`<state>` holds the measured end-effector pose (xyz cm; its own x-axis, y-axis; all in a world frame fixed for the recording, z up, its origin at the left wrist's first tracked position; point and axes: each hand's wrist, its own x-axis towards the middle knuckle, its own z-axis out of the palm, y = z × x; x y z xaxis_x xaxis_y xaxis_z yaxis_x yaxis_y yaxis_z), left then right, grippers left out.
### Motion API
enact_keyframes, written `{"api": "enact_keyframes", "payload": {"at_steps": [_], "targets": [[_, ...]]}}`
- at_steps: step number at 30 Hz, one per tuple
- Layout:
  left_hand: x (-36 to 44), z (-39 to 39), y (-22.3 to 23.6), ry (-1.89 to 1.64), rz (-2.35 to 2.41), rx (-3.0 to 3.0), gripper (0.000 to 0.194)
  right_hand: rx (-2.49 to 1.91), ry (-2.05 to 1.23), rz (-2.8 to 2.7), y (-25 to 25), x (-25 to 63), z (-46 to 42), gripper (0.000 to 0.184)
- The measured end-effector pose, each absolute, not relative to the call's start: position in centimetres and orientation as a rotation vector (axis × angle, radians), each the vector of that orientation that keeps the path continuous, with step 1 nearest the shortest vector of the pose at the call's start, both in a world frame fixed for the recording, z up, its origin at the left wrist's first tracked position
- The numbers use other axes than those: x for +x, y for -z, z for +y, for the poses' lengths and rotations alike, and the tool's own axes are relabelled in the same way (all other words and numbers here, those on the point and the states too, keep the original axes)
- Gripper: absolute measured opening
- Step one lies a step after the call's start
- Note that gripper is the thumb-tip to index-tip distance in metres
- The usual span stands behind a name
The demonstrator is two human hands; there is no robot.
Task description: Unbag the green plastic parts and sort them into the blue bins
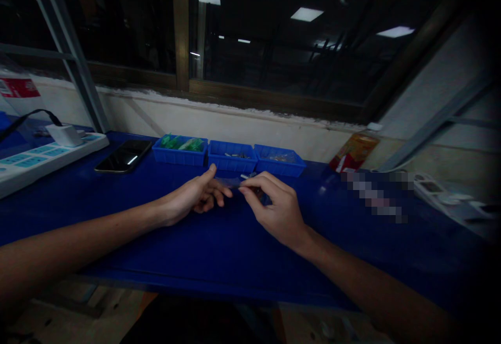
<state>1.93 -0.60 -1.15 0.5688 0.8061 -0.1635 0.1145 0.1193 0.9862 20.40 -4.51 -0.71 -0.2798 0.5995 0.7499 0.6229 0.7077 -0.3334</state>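
Observation:
My left hand (pixel 201 192) is over the middle of the blue table, palm turned inward, thumb up and fingers apart. Facing it, my right hand (pixel 276 203) pinches a small clear plastic piece (pixel 230 182), perhaps a bag, between thumb and forefinger. The clear piece reaches across towards my left hand; whether it touches the left fingers I cannot tell. A small light metal-looking piece (pixel 247 176) shows just beyond my right fingertips. Behind the hands stand a blue bin with green packets (pixel 180 156), a blue bin with small metal parts (pixel 231 163) and a blue bin with clear bags (pixel 279 166).
On the left lie a black phone (pixel 124 156) and a white power strip (pixel 43 158) with a plugged-in charger (pixel 66 135). At the back right an orange and red packet (pixel 354 151) leans near the wall. A window (pixel 274 36) rises behind the blue table (pixel 203 255).

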Motion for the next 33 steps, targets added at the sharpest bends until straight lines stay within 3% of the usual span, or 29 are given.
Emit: {"api": "enact_keyframes", "payload": {"at_steps": [8, 12, 17, 25, 33], "targets": [[1.9, -0.7, 1.4, -0.631, 0.777, 1.503, 0.025, -0.869, 0.014, -2.078, 1.1, 20.6, -4.4, 0.012], [2.0, -0.4, 1.6, -0.744, 0.844, 1.505, 0.021, -0.957, -0.082, -2.171, 1.0, 20.5, -4.4, 0.016], [2.1, 0.0, 1.5, -0.9, 0.866, 1.622, 0.015, -1.043, -0.431, -2.155, 1.2, 20.5, -4.1, 0.019], [1.5, -0.8, 1.3, -0.966, 0.815, 2.273, 0.01, -1.119, -0.828, -1.769, 1.8, 20.4, -2.7, 0.036], [1.5, -1.0, 1.2, -0.962, 0.733, 2.416, 0.011, -1.081, -0.981, -1.502, 1.5, 19.9, -3.1, 0.017]]}}
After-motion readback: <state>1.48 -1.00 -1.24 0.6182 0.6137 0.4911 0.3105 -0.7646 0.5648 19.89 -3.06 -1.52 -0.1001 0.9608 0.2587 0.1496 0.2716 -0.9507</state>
